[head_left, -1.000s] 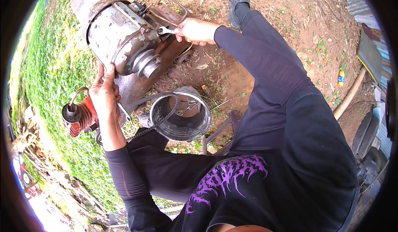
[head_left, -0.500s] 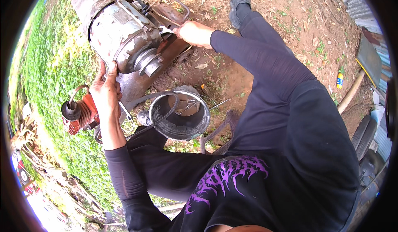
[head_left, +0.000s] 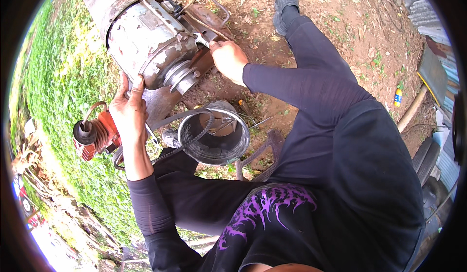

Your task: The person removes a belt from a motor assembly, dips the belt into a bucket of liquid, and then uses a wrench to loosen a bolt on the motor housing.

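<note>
A worn grey electric motor (head_left: 146, 38) with a stepped metal pulley (head_left: 182, 77) sits on a rusty tank (head_left: 206, 60). My right hand (head_left: 229, 62) is closed on a wrench (head_left: 201, 40), whose jaw end meets the motor's right side near its base. At the motor's lower left edge is my left hand (head_left: 129, 107), thumb and fingers closed around a second wrench (head_left: 153, 135). Only the far end of that wrench shows below the palm; its other end is hidden by the hand and motor. A red finned compressor pump (head_left: 99, 135) stands just left of my left hand.
A dark bucket (head_left: 214, 136) with thin rods inside stands before me, a black belt (head_left: 197, 138) draped over its rim. A brown metal frame (head_left: 265, 155) lies by my leg. To the right are a yellow bottle (head_left: 398, 98), a shovel (head_left: 430, 75) and tyres (head_left: 428, 157).
My right hand has swung down toward me, turning the wrench at the motor's side. My left hand keeps its place at the motor's lower edge. The whole view has shifted slightly.
</note>
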Demonstrator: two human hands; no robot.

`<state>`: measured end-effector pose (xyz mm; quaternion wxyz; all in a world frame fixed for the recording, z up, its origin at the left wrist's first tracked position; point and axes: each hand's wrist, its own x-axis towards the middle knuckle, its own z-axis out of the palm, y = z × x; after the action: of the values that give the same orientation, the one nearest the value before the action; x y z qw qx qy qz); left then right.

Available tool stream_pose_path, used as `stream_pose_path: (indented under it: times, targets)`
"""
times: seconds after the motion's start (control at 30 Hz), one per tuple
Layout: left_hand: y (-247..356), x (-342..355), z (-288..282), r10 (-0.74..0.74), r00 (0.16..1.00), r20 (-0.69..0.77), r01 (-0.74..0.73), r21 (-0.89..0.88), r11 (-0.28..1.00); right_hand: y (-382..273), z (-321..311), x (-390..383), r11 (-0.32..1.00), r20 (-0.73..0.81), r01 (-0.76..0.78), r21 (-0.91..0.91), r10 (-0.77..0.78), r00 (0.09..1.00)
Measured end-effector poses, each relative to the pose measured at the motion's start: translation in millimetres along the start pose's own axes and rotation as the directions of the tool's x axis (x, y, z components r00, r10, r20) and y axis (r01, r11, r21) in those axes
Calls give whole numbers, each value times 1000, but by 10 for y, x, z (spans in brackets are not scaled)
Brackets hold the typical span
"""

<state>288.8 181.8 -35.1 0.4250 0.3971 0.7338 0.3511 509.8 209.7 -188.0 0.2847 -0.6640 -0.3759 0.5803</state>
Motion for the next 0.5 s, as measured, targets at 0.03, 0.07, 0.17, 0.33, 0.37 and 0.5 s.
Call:
stream_pose_path:
  times: [0.03,0.07,0.17,0.33,0.37,0.5]
  targets:
    - [-5,-6,0,2,1000,-4,-2,-15,1000,-12,12,-2,999,0,10,-37,-10,1000]
    - [-10,-8,-1,4,1000,-7,-4,-31,1000,-24,20,-5,997,-1,21,-74,-21,1000]
    - [-1,54,-44,12,999,-42,-11,17,1000,-106,-81,-21,967,95,157,-202,-141,985]
    - [47,74,36,391,918,-73,-379,133,916,-37,-176,-132,632,11,467,-618,-587,810]
    - [85,28,98,476,875,-90,-457,174,872,-64,-182,-143,657,14,442,-610,-549,836]
    - [148,17,269,554,832,-35,-502,380,777,-72,-102,-77,781,28,363,-508,-407,913]
